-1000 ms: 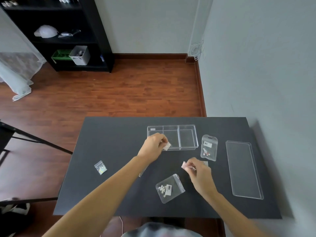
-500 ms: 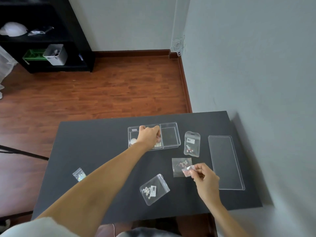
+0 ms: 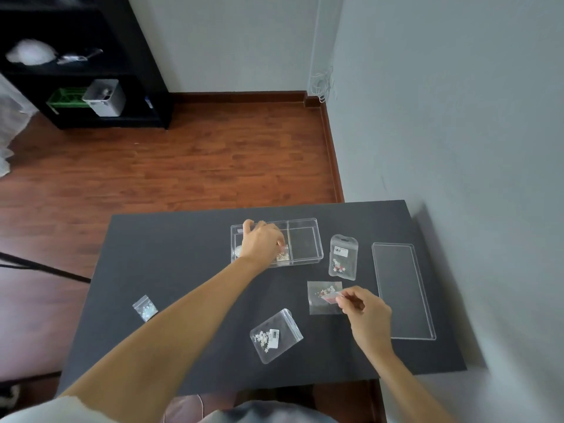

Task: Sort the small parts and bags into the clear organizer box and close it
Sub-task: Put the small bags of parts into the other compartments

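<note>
Since the earlier frame the left hand (image 3: 261,242) has gone from the organizer box's (image 3: 305,239) front edge into its middle compartment, fingers curled; what they hold is hidden. The right hand (image 3: 366,309) pinches a small pink bag (image 3: 331,297) over a flat bag (image 3: 320,296): light, limp, slippery, best pinched at an edge.

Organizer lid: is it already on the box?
No, the clear lid lies flat on the black table by the wall, apart from the open organizer box where the left hand reaches in.

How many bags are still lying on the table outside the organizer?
4: small bag far left, labelled bag near centre, flat bag under right hand, hang-hole bag beside organizer. Left hand may hide more.
</note>
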Tool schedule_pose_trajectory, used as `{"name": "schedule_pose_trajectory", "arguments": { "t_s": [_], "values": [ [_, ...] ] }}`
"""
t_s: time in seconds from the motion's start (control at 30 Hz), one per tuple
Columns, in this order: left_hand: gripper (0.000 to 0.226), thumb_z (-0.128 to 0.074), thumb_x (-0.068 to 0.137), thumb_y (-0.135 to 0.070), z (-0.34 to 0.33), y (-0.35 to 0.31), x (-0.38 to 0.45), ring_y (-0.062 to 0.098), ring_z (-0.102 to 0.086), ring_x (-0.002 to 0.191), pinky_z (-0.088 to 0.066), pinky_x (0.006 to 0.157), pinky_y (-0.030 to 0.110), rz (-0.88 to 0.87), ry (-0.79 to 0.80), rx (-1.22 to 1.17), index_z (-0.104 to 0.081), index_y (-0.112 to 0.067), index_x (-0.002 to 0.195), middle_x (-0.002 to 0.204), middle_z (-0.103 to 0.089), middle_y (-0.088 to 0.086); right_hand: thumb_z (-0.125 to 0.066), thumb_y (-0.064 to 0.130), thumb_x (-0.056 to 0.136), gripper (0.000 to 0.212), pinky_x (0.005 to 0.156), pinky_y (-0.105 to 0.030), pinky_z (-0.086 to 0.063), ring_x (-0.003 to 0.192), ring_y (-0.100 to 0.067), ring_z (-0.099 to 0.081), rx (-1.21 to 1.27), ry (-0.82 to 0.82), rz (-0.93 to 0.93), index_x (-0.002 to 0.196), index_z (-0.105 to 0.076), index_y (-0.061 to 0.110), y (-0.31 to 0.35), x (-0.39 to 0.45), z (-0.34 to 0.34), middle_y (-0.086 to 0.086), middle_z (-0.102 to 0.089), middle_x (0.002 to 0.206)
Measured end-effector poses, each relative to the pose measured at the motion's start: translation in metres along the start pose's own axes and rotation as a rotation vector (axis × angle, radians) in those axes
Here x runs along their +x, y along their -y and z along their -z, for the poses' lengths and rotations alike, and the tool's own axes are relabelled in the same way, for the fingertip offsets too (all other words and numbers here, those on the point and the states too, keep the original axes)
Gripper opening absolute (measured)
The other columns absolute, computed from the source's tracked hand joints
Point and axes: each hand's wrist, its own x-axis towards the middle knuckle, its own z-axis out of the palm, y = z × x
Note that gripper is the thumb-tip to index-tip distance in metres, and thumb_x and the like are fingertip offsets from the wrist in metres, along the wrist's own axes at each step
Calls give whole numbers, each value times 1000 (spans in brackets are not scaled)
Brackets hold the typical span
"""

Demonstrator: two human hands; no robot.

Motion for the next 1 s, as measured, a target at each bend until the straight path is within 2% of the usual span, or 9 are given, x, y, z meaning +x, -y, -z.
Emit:
{"name": "schedule_pose_trajectory", "arguments": {
  "t_s": [0.1,0.2,0.3,0.47,0.57,0.67,0.73,0.9,1.0],
  "values": [
    [14,-63,89,-30,15,17,-24,17,-51,117,-14,110,42,30,-126,-131,-76,-26,87,119,-65,-10,-76,13,80,9,63,-3,-48,74,-7,-66,29,23,29,89,-75,10,14,12,-2,5,-72,82],
    [12,-66,88,-29,24,44,-55,14,-53,112,-19,102,35,75,-230,-254,-76,-26,84,114,-67,-10,-81,12,75,7,66,-18,-55,66,0,-65,65,69,68,77,-75,14,33,28,-5,14,-69,71],
    [7,-68,86,-26,26,75,-90,17,-58,106,-33,101,38,172,-248,-316,-75,-24,88,109,-68,-9,-80,13,75,6,68,-23,-57,66,-1,-67,68,111,136,76,-75,16,52,49,-12,14,-70,69],
    [13,-70,85,-21,10,113,-139,22,-61,105,-47,94,36,320,-141,-339,-73,-19,97,108,-69,-1,-76,16,78,12,67,3,-42,71,19,-61,3,127,265,69,-70,22,73,78,-20,32,-58,54],
    [26,-70,85,-23,0,116,-154,22,-60,109,-48,94,35,363,-21,-317,-69,-18,110,117,-65,1,-74,16,80,11,57,-4,-44,65,4,-67,-63,150,259,71,-71,22,71,95,-19,26,-65,59],
    [41,-71,83,-26,-14,116,-172,23,-57,113,-47,94,35,393,82,-271,-61,-19,122,122,-59,2,-72,13,82,10,60,-15,-44,62,-12,-69,-160,116,290,73,-74,18,67,113,-27,8,-74,67],
    [47,-72,80,-28,-32,127,-231,22,-56,114,-48,92,35,595,67,-315,-58,-20,124,121,-56,1,-70,8,82,13,67,-26,-50,64,-18,-66,-216,320,458,72,-75,14,95,107,-74,0,-74,65],
    [52,-73,79,-23,-44,122,-227,25,-56,112,-49,89,38,622,20,-311,-52,-19,126,119,-52,3,-64,8,88,13,85,-38,-42,94,-30,-55,-398,360,506,86,-77,11,88,120,-87,-12,-73,82],
    [48,-73,77,-17,-45,119,-219,29,-59,104,-49,87,38,645,3,-360,-54,-16,122,114,-52,5,-59,12,91,15,90,-38,-38,99,-31,-49,-538,372,497,92,-73,18,86,127,-89,-14,-63,91]
  ]
}}
